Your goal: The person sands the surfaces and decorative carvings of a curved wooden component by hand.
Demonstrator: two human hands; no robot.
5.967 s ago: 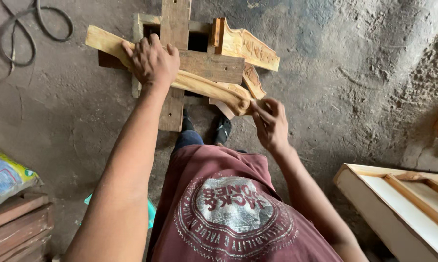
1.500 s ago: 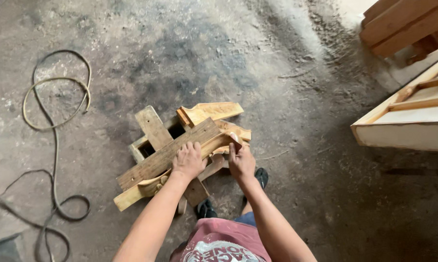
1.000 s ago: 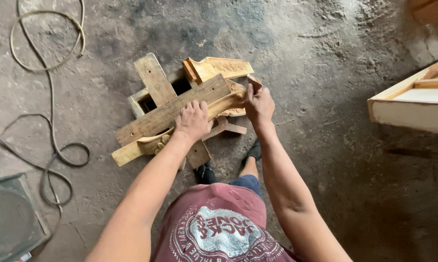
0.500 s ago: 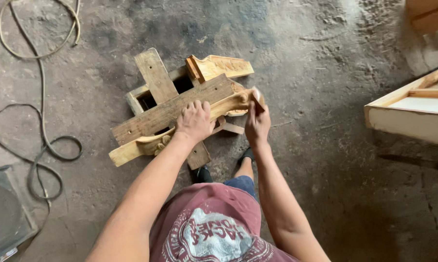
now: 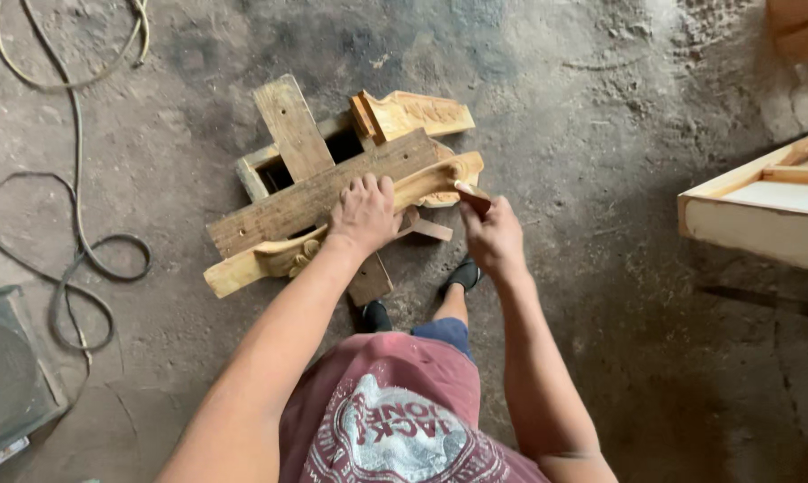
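Observation:
A long carved wooden piece (image 5: 270,258) lies across a low stand of rough planks (image 5: 292,134) on the concrete floor. My left hand (image 5: 362,215) presses flat on the carved piece near its middle. My right hand (image 5: 493,237) grips a small brown sanding piece (image 5: 472,197) held against the scrolled right end of the carved piece (image 5: 449,170). A second carved wooden piece (image 5: 417,114) rests on the far side of the stand. My feet in dark shoes (image 5: 465,275) show below the stand.
A cable (image 5: 77,233) loops over the floor at left, above a grey round-topped object (image 5: 10,376) in the lower left corner. A pale wooden frame (image 5: 762,210) lies at right. Brown boards (image 5: 802,27) sit at the top right corner.
The view has shifted and tightened on the stand. My right hand has slid along the right end of the carved piece with the sanding piece. My left hand stays pressed on the piece.

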